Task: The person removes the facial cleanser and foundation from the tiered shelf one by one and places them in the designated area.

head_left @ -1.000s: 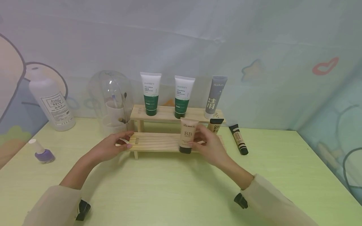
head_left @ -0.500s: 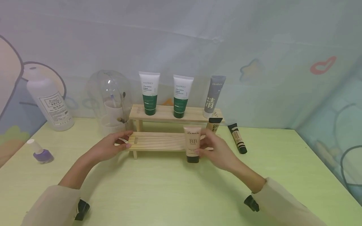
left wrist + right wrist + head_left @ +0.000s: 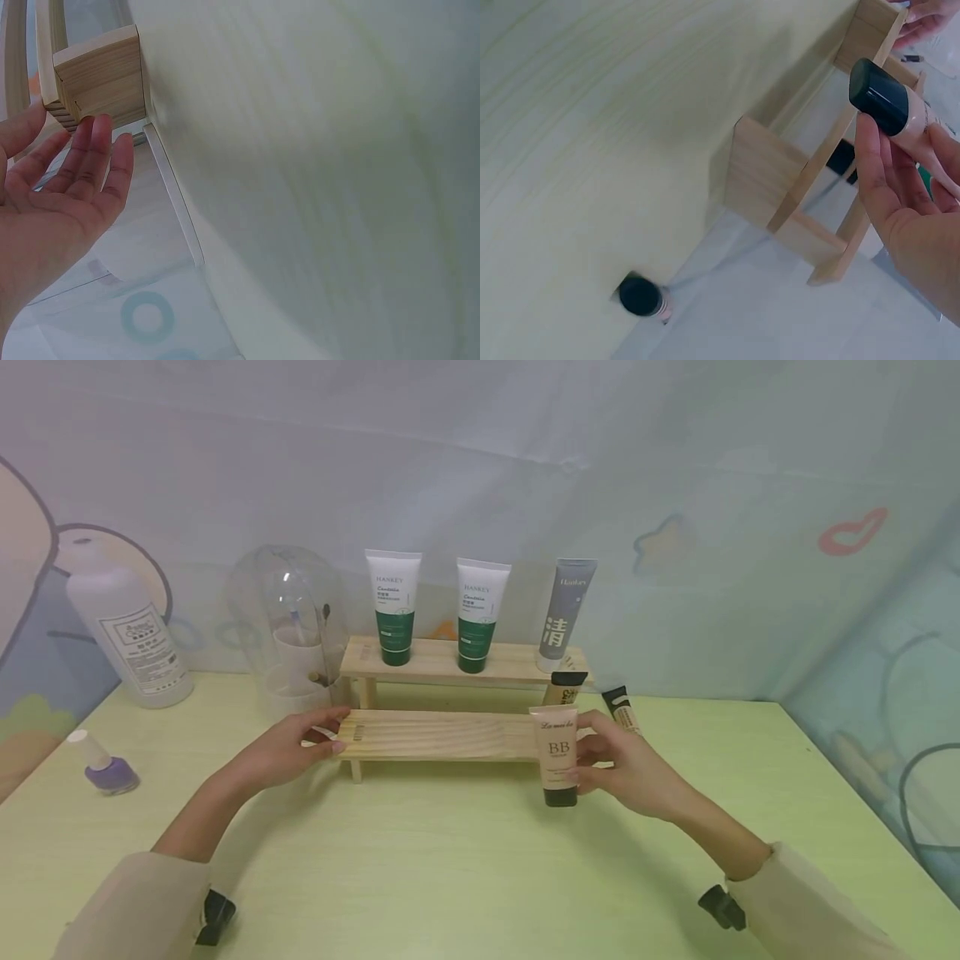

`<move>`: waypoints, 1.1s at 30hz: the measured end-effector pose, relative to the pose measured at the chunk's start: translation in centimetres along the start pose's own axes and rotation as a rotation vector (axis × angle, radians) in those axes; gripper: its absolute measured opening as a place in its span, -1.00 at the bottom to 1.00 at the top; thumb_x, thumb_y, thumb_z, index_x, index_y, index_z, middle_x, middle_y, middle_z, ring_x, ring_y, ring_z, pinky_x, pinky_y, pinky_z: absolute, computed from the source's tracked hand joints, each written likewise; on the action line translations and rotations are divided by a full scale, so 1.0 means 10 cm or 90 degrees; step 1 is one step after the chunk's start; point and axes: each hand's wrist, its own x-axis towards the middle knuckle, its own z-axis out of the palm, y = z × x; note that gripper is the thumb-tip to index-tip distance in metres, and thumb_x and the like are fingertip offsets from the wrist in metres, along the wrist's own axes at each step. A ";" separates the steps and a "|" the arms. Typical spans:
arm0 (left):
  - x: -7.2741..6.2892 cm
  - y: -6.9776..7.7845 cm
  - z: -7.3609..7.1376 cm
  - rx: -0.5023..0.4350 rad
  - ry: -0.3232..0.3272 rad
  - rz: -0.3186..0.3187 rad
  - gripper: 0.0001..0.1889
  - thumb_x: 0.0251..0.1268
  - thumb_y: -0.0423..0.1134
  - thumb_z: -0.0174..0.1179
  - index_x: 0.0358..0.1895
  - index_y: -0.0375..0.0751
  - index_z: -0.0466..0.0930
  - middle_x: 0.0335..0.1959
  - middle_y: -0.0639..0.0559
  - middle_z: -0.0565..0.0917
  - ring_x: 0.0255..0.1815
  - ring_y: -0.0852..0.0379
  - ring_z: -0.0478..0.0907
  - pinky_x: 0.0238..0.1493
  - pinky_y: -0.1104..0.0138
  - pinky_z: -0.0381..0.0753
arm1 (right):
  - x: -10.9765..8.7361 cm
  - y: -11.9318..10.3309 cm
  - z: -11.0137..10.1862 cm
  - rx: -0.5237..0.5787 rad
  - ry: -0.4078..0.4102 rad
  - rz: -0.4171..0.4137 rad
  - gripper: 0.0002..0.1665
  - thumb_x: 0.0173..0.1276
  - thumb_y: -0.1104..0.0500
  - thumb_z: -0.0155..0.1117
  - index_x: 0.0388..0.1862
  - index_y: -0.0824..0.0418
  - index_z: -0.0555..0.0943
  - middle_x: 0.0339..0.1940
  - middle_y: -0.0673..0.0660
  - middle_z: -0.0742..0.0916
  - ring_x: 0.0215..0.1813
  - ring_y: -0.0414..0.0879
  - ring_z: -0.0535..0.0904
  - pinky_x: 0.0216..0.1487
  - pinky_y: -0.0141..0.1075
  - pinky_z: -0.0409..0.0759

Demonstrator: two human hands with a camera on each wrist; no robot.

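Between thumb and fingers of my right hand [image 3: 641,768] is a beige BB cream tube [image 3: 557,747], upright with its black cap [image 3: 881,97] downward. It hangs in front of the right end of the lower board [image 3: 442,735] of a two-tier wooden rack, whose end the tube and hand partly cover. My left hand [image 3: 277,747] pinches the left end of that board, thumb at the front corner. From the left wrist, the fingers [image 3: 94,161] show against the rack's wooden end [image 3: 105,71]. Two green-and-white tubes [image 3: 395,610] [image 3: 482,614] and a grey tube [image 3: 564,614] stand on the upper board.
A tan tube with a black end [image 3: 564,687] shows behind the BB cream. Another black-and-tan tube [image 3: 621,708] lies on the table, partly hidden by the right hand. Leftward are a clear-domed holder [image 3: 288,610], a large white bottle [image 3: 135,635] and purple nail polish [image 3: 111,774].
My right hand has carried the BB cream tube rightward and a little lower, from before the middle of the lower board to its right end. The left hand keeps its place.
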 end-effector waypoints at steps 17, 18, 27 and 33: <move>0.00 -0.01 0.00 -0.002 -0.005 -0.007 -0.49 0.31 -0.37 0.05 0.25 -0.57 0.18 0.01 -0.39 0.42 0.00 -0.22 0.43 -0.05 0.09 0.45 | -0.29 0.31 -0.53 -0.003 0.030 0.063 -0.46 0.21 0.42 0.20 0.14 0.25 0.27 -0.08 0.39 0.60 -0.12 0.10 0.60 -0.29 -0.15 0.61; 0.00 0.00 0.00 -0.002 -0.006 -0.008 -0.49 0.31 -0.37 0.05 0.25 -0.57 0.18 0.01 -0.39 0.41 0.00 -0.22 0.42 -0.05 0.08 0.45 | -0.30 0.33 -0.56 -0.003 0.035 0.066 -0.47 0.22 0.41 0.19 0.15 0.26 0.26 -0.08 0.38 0.60 -0.13 0.08 0.60 -0.29 -0.15 0.61; 0.00 0.01 0.00 -0.002 -0.006 -0.011 -0.49 0.31 -0.36 0.05 0.26 -0.56 0.18 0.02 -0.38 0.41 0.01 -0.22 0.42 -0.04 0.08 0.45 | -0.38 0.54 -0.81 0.002 0.055 0.074 -0.47 0.32 0.37 0.08 0.21 0.28 0.15 -0.17 0.40 0.55 -0.19 0.00 0.60 -0.33 -0.08 0.60; 0.01 0.00 0.00 0.000 -0.009 -0.012 -0.48 0.32 -0.36 0.04 0.26 -0.56 0.17 0.02 -0.39 0.41 0.02 -0.23 0.42 -0.04 0.07 0.45 | -0.40 0.66 -0.94 0.006 0.071 0.102 -0.40 0.33 0.35 0.06 0.27 0.30 0.06 -0.17 0.40 0.51 -0.21 -0.01 0.59 -0.34 -0.07 0.60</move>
